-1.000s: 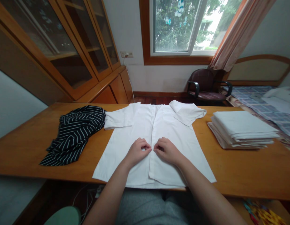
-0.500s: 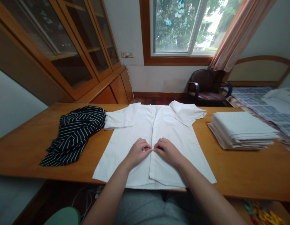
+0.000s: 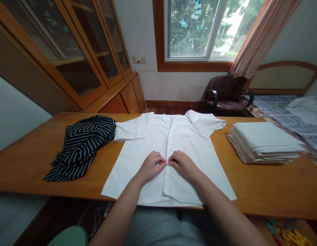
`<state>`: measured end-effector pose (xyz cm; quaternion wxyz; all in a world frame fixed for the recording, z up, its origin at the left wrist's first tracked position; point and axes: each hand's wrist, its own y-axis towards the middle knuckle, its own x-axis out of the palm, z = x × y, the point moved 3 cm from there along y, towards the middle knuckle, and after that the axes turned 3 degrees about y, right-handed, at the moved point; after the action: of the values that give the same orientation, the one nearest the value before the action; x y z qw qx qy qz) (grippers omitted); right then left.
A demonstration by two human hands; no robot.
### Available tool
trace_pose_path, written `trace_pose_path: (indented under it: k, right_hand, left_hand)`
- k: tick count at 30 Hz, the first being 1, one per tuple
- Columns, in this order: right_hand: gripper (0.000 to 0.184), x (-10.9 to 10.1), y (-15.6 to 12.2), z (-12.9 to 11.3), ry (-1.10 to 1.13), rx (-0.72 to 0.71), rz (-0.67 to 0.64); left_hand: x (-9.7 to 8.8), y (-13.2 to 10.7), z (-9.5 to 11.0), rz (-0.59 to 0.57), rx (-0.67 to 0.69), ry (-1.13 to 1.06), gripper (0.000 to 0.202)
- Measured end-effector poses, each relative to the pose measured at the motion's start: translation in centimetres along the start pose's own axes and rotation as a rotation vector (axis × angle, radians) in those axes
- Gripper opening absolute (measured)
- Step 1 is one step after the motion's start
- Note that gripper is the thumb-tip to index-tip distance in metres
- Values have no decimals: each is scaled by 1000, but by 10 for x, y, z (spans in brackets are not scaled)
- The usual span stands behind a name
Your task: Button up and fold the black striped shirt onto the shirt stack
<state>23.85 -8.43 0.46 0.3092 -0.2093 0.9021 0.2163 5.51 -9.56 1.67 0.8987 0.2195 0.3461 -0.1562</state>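
Observation:
A white button-front shirt [image 3: 194, 153] lies spread on the wooden table, its lower hem at the near edge and its short sleeves out to the sides. At the middle of its front placket, my left hand [image 3: 152, 166] pinches the fabric between thumb and forefinger. My right hand [image 3: 183, 164] pinches the same spot from the other side, and the fingertips of both hands nearly touch. The fingers hide any button there. Below the hands the two front edges lie close together, slightly parted at the hem.
To the left, a crumpled black garment with white stripes [image 3: 84, 143] touches the shirt's sleeve. On the right of the table [image 3: 260, 191] sits a stack of folded white cloth [image 3: 267, 140]. Beyond are an armchair [image 3: 221, 92] and a glass-door cabinet [image 3: 97, 51]. A green stool [image 3: 70, 237] stands below left.
Almost nothing differs. Both hands stay at the same spot on the placket, with only a tiny shift of the fingertips.

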Motion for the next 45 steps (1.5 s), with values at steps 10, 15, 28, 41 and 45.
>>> trace_pose_path:
  k: [10,15,28,41,45]
  right_hand:
    - [29,3,-1,7,-25,90,18]
    - [26,8,-1,7,-128,-24,-54]
    - [19,7,-2,-2,-251,-60,-90]
    - [4,1,0,-5,-143,-6,-66]
    - [1,-1,-1,-6,-83,-10,-59]
  left_hand:
    - [2,-1,-3,15,-2,-30,10]
    - [3,-1,-1,-10,-25,-64,10]
    - [-8,0,-3,190,-107,-87,14]
    - [-7,0,-11,255,-165,-29,14]
    - [-4,1,-13,227,-173,-15,14]
